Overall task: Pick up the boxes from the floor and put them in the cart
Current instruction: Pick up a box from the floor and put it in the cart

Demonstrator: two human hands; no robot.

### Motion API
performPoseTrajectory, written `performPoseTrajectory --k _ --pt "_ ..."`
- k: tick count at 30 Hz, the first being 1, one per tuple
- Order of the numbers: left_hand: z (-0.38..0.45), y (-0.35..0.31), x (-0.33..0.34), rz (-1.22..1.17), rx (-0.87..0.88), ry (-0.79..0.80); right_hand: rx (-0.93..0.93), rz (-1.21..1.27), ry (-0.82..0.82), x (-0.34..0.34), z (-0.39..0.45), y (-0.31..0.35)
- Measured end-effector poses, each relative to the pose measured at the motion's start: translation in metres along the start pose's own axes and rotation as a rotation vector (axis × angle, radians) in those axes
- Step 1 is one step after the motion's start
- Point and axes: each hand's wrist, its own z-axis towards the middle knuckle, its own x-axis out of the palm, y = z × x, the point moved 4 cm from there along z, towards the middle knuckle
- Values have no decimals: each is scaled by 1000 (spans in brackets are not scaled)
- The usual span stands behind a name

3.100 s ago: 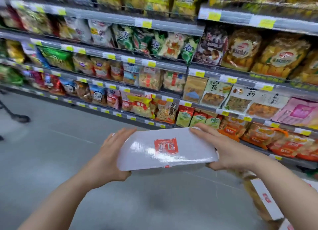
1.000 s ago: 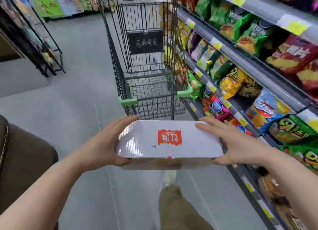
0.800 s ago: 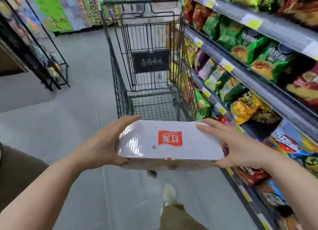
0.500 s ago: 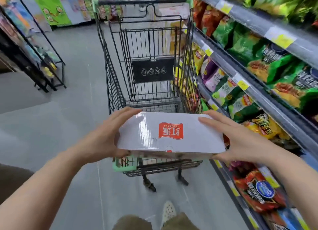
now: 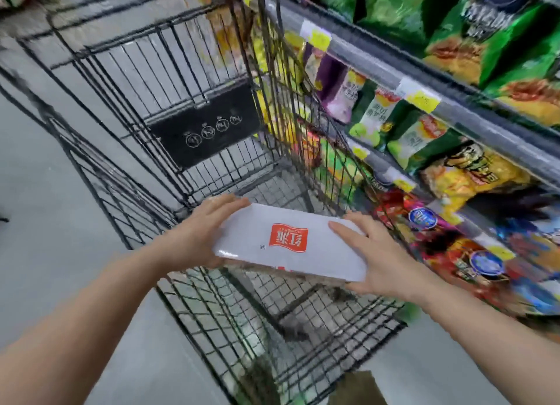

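From the head camera, looking down, a flat white box (image 5: 288,247) with a red label on top sits a little below the middle of the view, held up over the basket of a black wire cart (image 5: 212,137). The left hand (image 5: 194,238) is at about nine o'clock from the box, with its fingers laid along the far short end and its thumb tucked under — it is clamped on that end. The right hand (image 5: 378,259) is at about three o'clock, fingers spread flat over the top corner and the palm pressed to the other end, so it too is gripping the box. The box looks like thin shiny cardboard, stiff with sharp edges. I think it is light, since it is carried by its ends with no sag. The shiny skin may be a bit slippery, so squeezing the two short ends and keeping a thumb below seems the best way to hold it. The cart is made of thin metal bars in a grid, with a dark plate on its far wall at about twelve o'clock. At one to four o'clock a shelf (image 5: 454,101) runs along, full of puffy, crinkly snack bags (image 5: 472,53) — green, yellow and red. The floor (image 5: 45,207) at nine o'clock is smooth and grey.
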Motion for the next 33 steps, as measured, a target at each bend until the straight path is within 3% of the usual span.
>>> performPoseTrajectory --k 6,10,17,23,28,33 --pt "93 72 2 262 -8 165 148 89 -162 44 58 7" --pt "144 77 -4 334 23 154 229 176 -216 60 88 0" --pt "227 84 -9 255 41 -183 408 335 -523 85 149 -34" --pt "224 74 58 223 60 -1 474 331 -649 98 195 -46" --pt "244 74 90 271 73 229 511 411 -402 109 220 -57" --pt "245 72 97 319 18 257 412 339 -244 113 204 -63"
